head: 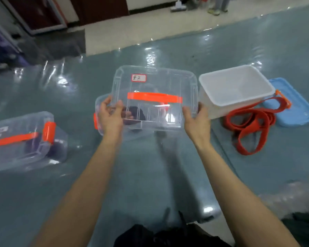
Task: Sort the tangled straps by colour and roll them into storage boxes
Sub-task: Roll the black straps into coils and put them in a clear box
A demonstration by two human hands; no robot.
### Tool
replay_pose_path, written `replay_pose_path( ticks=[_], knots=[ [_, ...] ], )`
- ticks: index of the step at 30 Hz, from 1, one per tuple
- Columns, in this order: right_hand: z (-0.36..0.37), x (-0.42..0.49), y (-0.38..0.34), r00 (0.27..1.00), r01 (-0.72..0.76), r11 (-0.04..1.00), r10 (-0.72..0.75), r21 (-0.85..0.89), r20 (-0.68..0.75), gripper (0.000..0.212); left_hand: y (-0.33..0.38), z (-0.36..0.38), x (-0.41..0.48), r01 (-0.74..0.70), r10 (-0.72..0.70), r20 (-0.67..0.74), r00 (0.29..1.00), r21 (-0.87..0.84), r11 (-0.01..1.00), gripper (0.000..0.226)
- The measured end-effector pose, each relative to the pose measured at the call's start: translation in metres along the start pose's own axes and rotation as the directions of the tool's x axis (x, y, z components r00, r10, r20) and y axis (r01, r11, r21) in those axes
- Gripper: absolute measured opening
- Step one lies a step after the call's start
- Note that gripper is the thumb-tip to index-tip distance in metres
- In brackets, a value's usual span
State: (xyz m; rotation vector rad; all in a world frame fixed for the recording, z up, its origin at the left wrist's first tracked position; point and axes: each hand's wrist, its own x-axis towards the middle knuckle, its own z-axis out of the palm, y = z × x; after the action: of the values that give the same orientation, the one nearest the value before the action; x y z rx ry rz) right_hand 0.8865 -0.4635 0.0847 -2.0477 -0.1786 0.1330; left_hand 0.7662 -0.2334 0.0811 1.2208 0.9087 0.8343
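In the middle of the frame both hands hold a clear lid (155, 82) with an orange handle (154, 97) and a small label near its far edge. The left hand (111, 115) is clamped on the lid's left end, thumb on top and fingers curled under; the right hand (196, 119) grips the right end the same way. The lid sits tilted over a clear box (98, 107) on the glossy blue-grey floor (150, 166); an orange latch (96, 120) shows at the box's left end, and something dark shows through the plastic, too blurred to name. Just right of it stands an open white box (217, 111), and a red strap (248, 125) lies in loose loops on the floor at the centre right, touching the white box's near corner. A blue lid (296, 111) lies flat beyond the strap. At the left edge a second clear box (25, 150) stands closed, with dark contents inside
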Motion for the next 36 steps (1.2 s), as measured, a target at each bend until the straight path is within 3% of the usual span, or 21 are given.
replay_pose_path(
  ticks=[2, 4, 8, 13, 18, 22, 25, 27, 28, 30, 31, 34, 36],
  knots=[
    [0.029, 0.006, -0.019, 0.995, -0.001, 0.999, -0.003, 0.04, 0.102, 0.033, -0.005, -0.024, 0.008, -0.028, 0.034, -0.133, 0.991, 0.052, 0.998, 0.037],
    [0.053, 0.016, -0.04, 0.983, 0.076, 0.997, -0.078, 0.02, 0.166, 0.034, -0.009, -0.043, 0.016, -0.049, 0.098, -0.207, 0.974, 0.231, 0.972, 0.039],
    [0.097, 0.045, -0.061, 0.951, 0.195, 0.976, -0.164, -0.1, 0.26, 0.038, -0.019, -0.067, 0.037, 0.01, 0.134, -0.22, 0.966, 0.551, 0.834, 0.056],
    [0.127, 0.063, -0.035, 0.933, 0.196, 0.932, -0.081, -0.305, 0.351, 0.035, -0.045, -0.076, 0.045, 0.044, 0.048, -0.116, 0.992, 0.68, 0.731, 0.046],
    [0.129, 0.058, -0.005, 0.924, 0.202, 0.929, -0.075, -0.309, 0.376, 0.05, -0.062, -0.077, 0.04, 0.036, 0.057, -0.116, 0.992, 0.671, 0.74, 0.05],
    [0.131, 0.051, 0.002, 0.941, 0.11, 0.98, -0.05, -0.163, 0.334, 0.064, -0.068, -0.077, 0.037, 0.07, 0.02, -0.156, 0.988, 0.551, 0.832, 0.068],
    [0.133, 0.065, 0.006, 0.936, -0.19, 0.982, 0.181, -0.001, 0.301, 0.088, -0.073, -0.081, 0.046, 0.331, -0.238, -0.297, 0.925, 0.321, 0.887, 0.086],
    [0.129, 0.075, 0.01, 0.897, -0.374, 0.924, 0.338, 0.081, 0.285, 0.093, -0.077, -0.085, 0.047, 0.341, -0.266, -0.297, 0.917, 0.24, 0.909, 0.059],
    [0.127, 0.076, 0.012, 0.899, -0.366, 0.928, 0.332, 0.073, 0.286, 0.08, -0.078, -0.085, 0.046, 0.301, -0.224, -0.295, 0.929, 0.249, 0.921, 0.047],
    [0.125, 0.073, 0.016, 0.957, -0.189, 0.981, 0.174, 0.043, 0.233, 0.047, -0.076, -0.083, 0.042, 0.193, -0.088, -0.322, 0.943, 0.312, 0.93, 0.041],
    [0.124, 0.069, 0.016, 0.977, -0.093, 0.995, 0.086, 0.029, 0.193, 0.04, -0.075, -0.081, 0.04, 0.142, -0.01, -0.341, 0.94, 0.364, 0.921, 0.043],
    [0.122, 0.061, 0.011, 0.98, 0.16, 0.986, -0.153, -0.043, 0.125, 0.03, -0.07, -0.074, 0.035, 0.085, 0.111, -0.368, 0.923, 0.478, 0.874, 0.041],
    [0.121, 0.058, 0.01, 0.963, 0.247, 0.963, -0.232, -0.108, 0.138, 0.029, -0.069, -0.074, 0.033, 0.071, 0.154, -0.367, 0.917, 0.532, 0.844, 0.039]
  ],
)
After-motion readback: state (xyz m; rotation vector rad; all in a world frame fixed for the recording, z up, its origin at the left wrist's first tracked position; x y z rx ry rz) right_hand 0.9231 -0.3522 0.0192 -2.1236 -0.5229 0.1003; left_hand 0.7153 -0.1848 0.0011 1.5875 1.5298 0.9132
